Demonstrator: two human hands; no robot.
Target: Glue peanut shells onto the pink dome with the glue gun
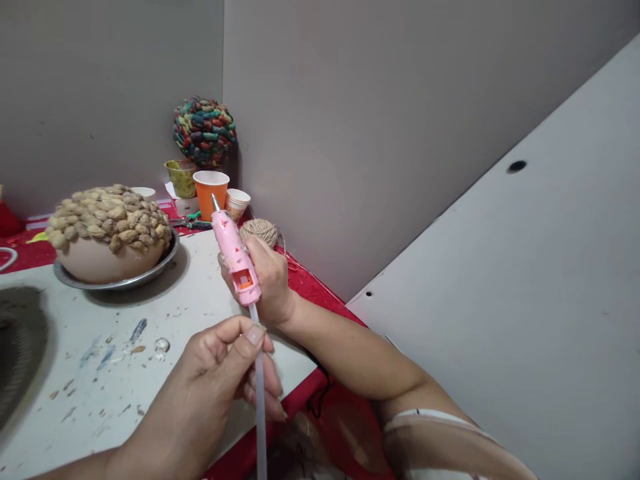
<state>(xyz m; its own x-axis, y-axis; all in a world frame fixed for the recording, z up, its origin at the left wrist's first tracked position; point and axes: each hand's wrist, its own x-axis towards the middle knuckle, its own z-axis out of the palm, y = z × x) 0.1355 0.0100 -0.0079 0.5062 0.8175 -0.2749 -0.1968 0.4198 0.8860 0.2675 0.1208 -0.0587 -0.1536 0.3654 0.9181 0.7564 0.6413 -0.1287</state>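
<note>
My right hand (pixel 270 273) is wrapped round a pink hot glue gun (pixel 233 250), its metal nozzle pointing away and up. A long translucent glue stick (pixel 259 400) runs into the gun's back end. Just behind the gun, my left hand (pixel 215 367) pinches that stick between thumb and fingers. To the left, a round, pale balloon-like form (pixel 107 262) sits in a shallow metal bowl (pixel 135 281). Peanuts in their shells (pixel 113 217) cover its upper part. The trigger side of the gun is hidden by my right hand.
A ball of twine (pixel 260 231), an orange cup (pixel 205 193), small paper cups (pixel 237 203) and a stained tub (pixel 181 179) stand at the back. Behind them is a multicoloured ball (pixel 205 131). Green-handled pliers (pixel 193 220) lie nearby. Scraps dot the white board (pixel 165 380); walls rise behind and right.
</note>
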